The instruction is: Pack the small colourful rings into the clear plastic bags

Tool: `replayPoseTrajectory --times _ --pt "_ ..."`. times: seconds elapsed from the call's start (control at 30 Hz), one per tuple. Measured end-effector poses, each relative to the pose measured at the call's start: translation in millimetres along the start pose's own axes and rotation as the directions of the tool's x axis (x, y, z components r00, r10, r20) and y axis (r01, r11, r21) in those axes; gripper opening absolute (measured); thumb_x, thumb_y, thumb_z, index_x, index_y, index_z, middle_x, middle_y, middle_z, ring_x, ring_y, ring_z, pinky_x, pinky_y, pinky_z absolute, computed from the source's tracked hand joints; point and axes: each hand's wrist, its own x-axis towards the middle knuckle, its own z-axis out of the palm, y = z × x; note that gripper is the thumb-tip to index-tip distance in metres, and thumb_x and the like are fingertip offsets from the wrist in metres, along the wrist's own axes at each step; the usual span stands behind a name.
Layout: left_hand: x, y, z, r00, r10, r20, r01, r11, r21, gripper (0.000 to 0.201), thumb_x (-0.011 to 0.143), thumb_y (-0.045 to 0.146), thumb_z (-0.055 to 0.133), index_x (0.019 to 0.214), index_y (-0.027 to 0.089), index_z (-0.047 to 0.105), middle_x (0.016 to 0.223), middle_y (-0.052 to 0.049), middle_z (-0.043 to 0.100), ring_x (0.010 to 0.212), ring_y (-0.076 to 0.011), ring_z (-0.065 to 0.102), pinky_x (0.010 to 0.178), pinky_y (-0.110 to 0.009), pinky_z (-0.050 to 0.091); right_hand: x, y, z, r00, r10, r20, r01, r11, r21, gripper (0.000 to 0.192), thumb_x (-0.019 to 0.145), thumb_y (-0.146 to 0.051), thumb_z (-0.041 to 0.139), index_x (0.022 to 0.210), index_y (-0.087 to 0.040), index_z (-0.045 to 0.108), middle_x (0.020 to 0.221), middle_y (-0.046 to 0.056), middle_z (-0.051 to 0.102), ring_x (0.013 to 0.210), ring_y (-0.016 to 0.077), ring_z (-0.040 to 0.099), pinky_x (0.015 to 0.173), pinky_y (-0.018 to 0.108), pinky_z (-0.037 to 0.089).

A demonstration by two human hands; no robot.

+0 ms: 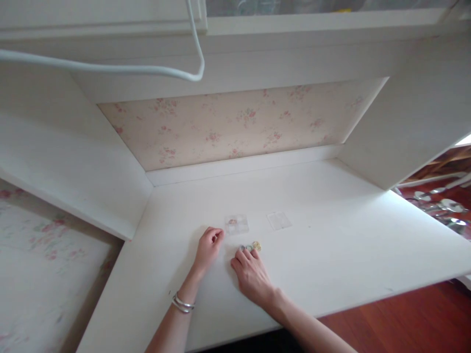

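Head view: three small ring-like pieces in a short row on the table (312,264), right at the fingers of the right hand (252,274): bluish piece (242,248), greenish piece (249,248), gold piece (256,245) at the right end. Right hand palm-down, fingers bent over the near side of the row, grip seemingly half closed; cannot tell of a firm hold on any piece. Just beyond, clear box (241,228), lying open, with one pinkish piece (233,222) inside toward the left. Left hand (208,250) curled beside the box's left edge, thumb and fingers drawn together; cannot tell of contact, or of anything held in that grip. Clear lid (278,220) flat on the table, to the right of the box and apart from it. Judging by this layout, partway along: lid off, one piece inside, three left outside. Table smooth and white, set between pale side panels (397,122), with floral wallpaper (221,127) behind. Overhead, white cable (110,67) and pale cabinet (91,17). On the left wrist, silver bracelets (183,303). Off to the right, shiny metal parts (451,206), too blurred to name, and reddish floor (397,318).
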Motion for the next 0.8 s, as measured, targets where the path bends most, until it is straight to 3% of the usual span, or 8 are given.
replayPoseTrajectory --times 0.17,0.4,0.5,0.6,0.7,0.8 --pt "-12 1 -3.9 0.999 0.003 0.033 -0.003 1.0 -0.005 0.028 0.088 0.038 0.045 0.084 0.018 0.065 0.081 -0.003 0.06 0.071 -0.014 0.055 0.065 -0.025 0.043 11 7 -7 0.999 0.032 0.006 -0.033 0.998 0.062 0.018 0.092 -0.017 0.042 0.086 -0.02 0.058 0.085 0.003 0.055 0.08 0.0166 0.048 0.074 0.032 0.029" --pt "-18 10 -3.1 0.989 0.051 0.139 -0.048 0.998 -0.027 0.029 0.09 0.038 0.044 0.085 0.019 0.065 0.081 -0.002 0.058 0.067 -0.0124 0.052 0.064 -0.025 0.043 59 42 -18 0.964 0.229 -0.134 -0.215 0.97 0.113 0.021 0.095 -0.025 0.039 0.093 -0.021 0.059 0.092 0.004 0.056 0.084 0.0161 0.051 0.075 0.03 0.03" --pt "-25 17 -0.3 0.971 0.099 0.219 -0.089 0.994 -0.058 0.027 0.09 0.037 0.045 0.088 0.019 0.065 0.083 -0.003 0.058 0.069 -0.0123 0.053 0.062 -0.024 0.044 79 52 -17 0.964 0.228 -0.135 -0.22 0.973 0.071 0.021 0.095 -0.025 0.04 0.094 -0.022 0.061 0.093 0.004 0.057 0.085 0.0161 0.051 0.074 0.029 0.03" --pt "-32 21 4.5 0.944 0.168 0.285 -0.158 0.986 -0.056 0.022 0.089 0.032 0.048 0.096 0.021 0.066 0.09 -0.005 0.058 0.08 -0.0139 0.056 0.072 -0.025 0.048 93 54 -13 0.971 0.218 -0.099 -0.217 0.976 0.023 0.023 0.095 -0.024 0.039 0.093 -0.022 0.062 0.094 0.004 0.057 0.085 0.0162 0.051 0.074 0.029 0.031" --pt "-36 22 9.5 0.93 0.214 0.298 -0.23 0.973 0.021 0.02 0.086 0.027 0.053 0.101 0.022 0.065 0.095 -0.005 0.057 0.088 -0.0153 0.055 0.085 -0.029 0.047 98 55 -10 0.974 0.224 -0.048 -0.224 0.975 -0.004 0.025 0.094 -0.025 0.04 0.091 -0.023 0.064 0.093 0.005 0.058 0.086 0.0167 0.052 0.073 0.029 0.031" --pt "-36 19 12.7 0.922 0.232 0.311 -0.275 0.956 0.104 0.021 0.085 0.024 0.054 0.102 0.023 0.065 0.095 -0.004 0.056 0.087 -0.0151 0.055 0.084 -0.029 0.047 95 58 -11 0.969 0.232 -0.089 -0.23 0.973 0.028 0.024 0.094 -0.026 0.041 0.091 -0.024 0.065 0.093 0.004 0.059 0.087 0.0167 0.052 0.074 0.03 0.033"
